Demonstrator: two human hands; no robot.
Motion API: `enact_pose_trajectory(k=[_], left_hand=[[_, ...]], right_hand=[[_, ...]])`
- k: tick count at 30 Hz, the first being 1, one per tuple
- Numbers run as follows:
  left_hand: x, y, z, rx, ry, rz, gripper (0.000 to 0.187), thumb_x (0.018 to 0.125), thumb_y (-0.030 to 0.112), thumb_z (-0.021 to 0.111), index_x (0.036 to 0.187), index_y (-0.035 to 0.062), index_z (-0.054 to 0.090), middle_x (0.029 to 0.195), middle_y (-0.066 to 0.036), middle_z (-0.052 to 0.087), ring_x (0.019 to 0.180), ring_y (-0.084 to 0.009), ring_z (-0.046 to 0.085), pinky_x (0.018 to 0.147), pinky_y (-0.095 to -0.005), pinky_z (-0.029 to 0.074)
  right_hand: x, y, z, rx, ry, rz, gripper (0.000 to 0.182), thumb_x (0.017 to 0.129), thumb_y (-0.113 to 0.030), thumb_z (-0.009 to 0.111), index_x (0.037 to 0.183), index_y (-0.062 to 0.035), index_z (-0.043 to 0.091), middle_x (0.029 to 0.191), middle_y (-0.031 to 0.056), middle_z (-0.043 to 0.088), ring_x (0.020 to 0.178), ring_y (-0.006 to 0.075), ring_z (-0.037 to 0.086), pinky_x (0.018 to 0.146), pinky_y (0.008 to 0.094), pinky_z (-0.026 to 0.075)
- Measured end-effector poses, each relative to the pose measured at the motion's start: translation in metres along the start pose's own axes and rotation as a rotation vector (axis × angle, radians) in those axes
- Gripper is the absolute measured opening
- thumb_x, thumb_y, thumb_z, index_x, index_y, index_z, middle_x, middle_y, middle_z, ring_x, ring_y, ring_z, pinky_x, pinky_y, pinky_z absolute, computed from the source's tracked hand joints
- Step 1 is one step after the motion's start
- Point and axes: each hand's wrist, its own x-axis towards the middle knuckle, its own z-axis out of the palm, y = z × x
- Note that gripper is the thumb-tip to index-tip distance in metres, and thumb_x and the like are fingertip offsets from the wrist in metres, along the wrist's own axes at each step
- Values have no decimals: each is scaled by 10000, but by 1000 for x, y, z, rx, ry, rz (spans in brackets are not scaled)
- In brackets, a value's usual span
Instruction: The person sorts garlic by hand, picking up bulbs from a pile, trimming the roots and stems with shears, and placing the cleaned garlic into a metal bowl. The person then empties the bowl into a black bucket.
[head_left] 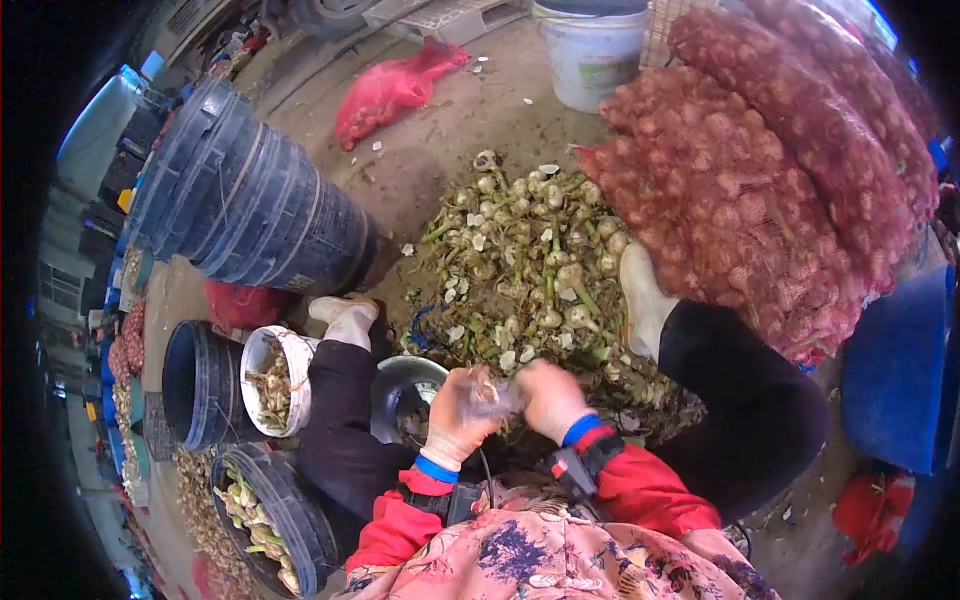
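Both my hands are close together in front of my lap, above the near edge of a heap of garlic bulbs with green stems (540, 240). My left hand (462, 412) has its fingers curled round something pale, partly blurred, that looks like a garlic bulb (484, 392). Beside it, my right hand (550, 397) is closed, its fingertips turned toward the left hand; what it grips is too blurred to make out. A metal basin (408, 372) lies just left of my left hand, between my legs.
Stacked black buckets (270, 200) lean at the upper left. A white bucket (278, 380) and black buckets (200, 385) holding garlic or scraps stand left of my leg. Red mesh sacks of garlic (740, 190) are piled at the right, near a blue container (895, 370). A white pail (592, 60) stands behind.
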Motion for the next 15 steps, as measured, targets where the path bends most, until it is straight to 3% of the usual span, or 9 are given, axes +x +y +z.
enact_pose_trajectory(k=[2,3,4,6,7,10,11,12,15], left_hand=[[-13,6,7,687,24,168,603,699,138,809,1208,45,498,999,-40,606,896,-184,635,820,-294,532],[-15,12,6,570,60,59,745,564,107,895,1202,29,517,1075,-33,604,941,-131,599,833,-282,502],[-13,16,-1,576,79,72,745,564,107,895,1202,29,517,1075,-33,604,941,-131,599,833,-282,502],[-5,14,-19,934,151,336,680,578,96,876,1165,23,541,1049,-31,612,935,-130,597,838,-276,499],[0,13,-26,921,200,302,746,573,94,876,1227,54,519,1089,-68,600,987,-182,613,829,-288,515],[5,16,-36,20,258,44,579,737,-29,738,1254,68,496,1113,-94,595,1039,-215,611,816,-342,553],[9,11,-34,-210,247,153,551,799,-42,678,1290,69,454,1114,-100,607,1016,-239,627,807,-385,561],[12,3,-39,-301,205,173,516,833,-10,658,1299,71,453,1145,-107,609,1056,-249,614,838,-404,548],[13,-10,-43,-537,56,69,468,852,16,637,1290,72,484,1188,-121,610,1085,-263,606,885,-414,525]], right_hand=[[9,39,-11,37,-37,261,197,760,-81,576,923,-31,674,916,231,664,891,418,636,771,477,509],[10,67,-3,191,123,398,187,774,-109,584,924,-53,681,923,214,666,896,415,637,767,466,509],[14,66,-13,335,287,446,231,808,-112,599,1007,-32,683,938,208,688,916,383,658,800,430,516],[18,50,-13,379,326,403,208,803,-111,618,985,-18,659,941,194,676,894,381,640,799,409,509],[19,49,0,369,376,259,213,794,-114,632,982,-18,650,954,186,659,901,369,629,801,401,505],[6,16,20,443,463,-90,213,775,-107,663,975,-38,638,982,155,610,937,358,600,811,397,497],[2,8,21,439,385,-130,220,745,-83,669,958,-40,634,962,141,603,908,332,600,804,365,494],[-4,-5,14,434,307,-168,232,715,-58,674,942,-43,631,943,127,597,879,306,600,797,334,491],[-9,-22,11,471,210,-176,207,757,-86,679,960,-62,640,999,143,599,928,358,601,802,388,501]])
